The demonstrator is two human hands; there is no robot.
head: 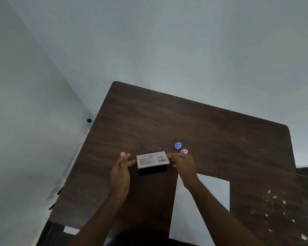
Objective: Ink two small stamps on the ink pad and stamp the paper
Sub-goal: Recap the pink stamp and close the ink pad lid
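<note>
The ink pad (152,160) is a small dark blue box with a white labelled lid, sitting on the brown table (212,132). Its lid is tilted up at the front, showing the dark base beneath. My left hand (122,172) touches the pad's left end with its fingertips, thumb raised. My right hand (182,165) pinches the lid's right end. A blue stamp (177,145) and a pink stamp (184,151) stand just behind my right hand. A white sheet of paper (212,190) lies under my right forearm.
The table's left edge runs close to a pale wall. White flecks mark the tabletop (274,197) at the right. A small black knob (89,120) sits on the wall by the far left corner.
</note>
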